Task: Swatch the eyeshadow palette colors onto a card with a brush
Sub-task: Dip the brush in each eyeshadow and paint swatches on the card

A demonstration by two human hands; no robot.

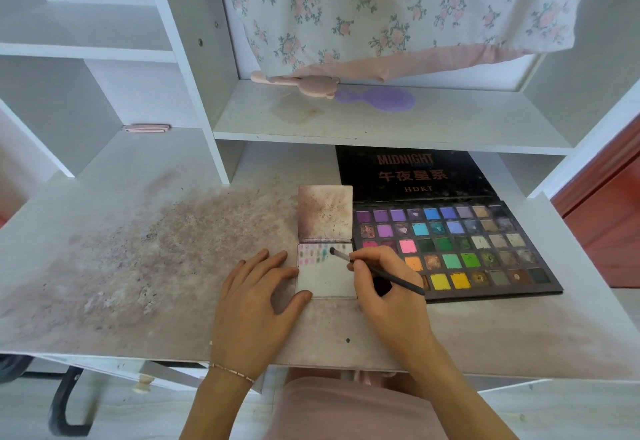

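One white swatch card (329, 280), small and rectangular, lies near the front edge of the dusty, pink-stained white counter (138, 266), about midway along it. Two short rows of pink and teal swatches sit at its top left corner. One powder-stained square flap (325, 212) stands hinged at the card's far edge. One open black eyeshadow palette (457, 252) lies just right of the card, touching or nearly touching it; five rows of coloured pans, lid (412, 173) folded back flat under the shelf with "MIDNIGHT" and "HDKT" printed on it. Left hand (256, 297) lies flat with fingers straight and spread on the counter, thumb pressing the card's near left corner, one thin bracelet (231, 371) on the wrist. Right hand (384, 283) pinches one thin dark-handled brush (375, 271) between curled fingers and thumb; the dark bristle tip is on the card's top part, just right of the swatches. On the shelf (381, 121) above: one purple hairbrush (381, 98) and one pink bear-shaped tool (298, 81), touching. One floral cloth (381, 6) hangs behind them. One flat pink item (147, 128) lies at the counter's far left.
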